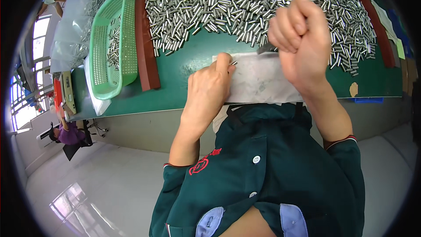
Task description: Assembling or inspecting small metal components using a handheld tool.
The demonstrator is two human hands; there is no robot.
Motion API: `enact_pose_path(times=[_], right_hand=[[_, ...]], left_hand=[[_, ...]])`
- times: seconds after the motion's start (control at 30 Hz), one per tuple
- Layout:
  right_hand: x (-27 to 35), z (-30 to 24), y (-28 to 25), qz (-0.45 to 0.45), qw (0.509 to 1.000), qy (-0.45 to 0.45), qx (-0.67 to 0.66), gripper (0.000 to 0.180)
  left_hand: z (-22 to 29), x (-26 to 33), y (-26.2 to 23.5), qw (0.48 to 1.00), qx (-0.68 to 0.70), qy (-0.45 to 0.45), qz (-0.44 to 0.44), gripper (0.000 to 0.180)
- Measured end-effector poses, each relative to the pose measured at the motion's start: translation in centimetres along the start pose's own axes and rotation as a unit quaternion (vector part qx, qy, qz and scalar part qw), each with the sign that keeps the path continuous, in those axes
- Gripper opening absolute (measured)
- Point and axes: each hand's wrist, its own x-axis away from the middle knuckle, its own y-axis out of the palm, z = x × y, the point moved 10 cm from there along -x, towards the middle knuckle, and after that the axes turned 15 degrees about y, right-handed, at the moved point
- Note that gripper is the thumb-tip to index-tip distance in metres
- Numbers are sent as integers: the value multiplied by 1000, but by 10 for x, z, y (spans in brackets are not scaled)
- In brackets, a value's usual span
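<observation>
My left hand (207, 87) is closed at the table's front edge, with a small shiny metal pin (234, 63) pinched between thumb and forefinger. Under its fingertips lies the left end of a whitish, faintly stained cloth or paper sheet (258, 79). Over the right part of that sheet my right hand (302, 39) is raised, fingers curled round a dark grey, flat-looking piece (265, 48). Only its end shows below the fingers, so its kind is hidden. Beyond both hands spreads a thick layer of loose metal pins (210, 4).
Red-brown rails (148, 57) flank the pins on the green table (171, 77). Left stands a green plastic basket (130, 61) holding some pins, with clear bags (72, 30) of metal parts beyond. A scale (68, 92) and a seated person (71, 134) are farther left.
</observation>
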Motion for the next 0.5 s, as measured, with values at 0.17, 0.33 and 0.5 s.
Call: enact_pose_path(times=[0.17,0.33,0.5], right_hand=[[-8,30,-6,52,997,40,28,35],[-11,48,-7,39,996,76,-5,38],[-12,56,-8,30,995,97,3,39]], left_hand=[[-2,-1,5,1000,-24,11,-9,15],[-1,0,8,1000,-16,23,4,14],[0,-1,6,999,-4,29,14,13]])
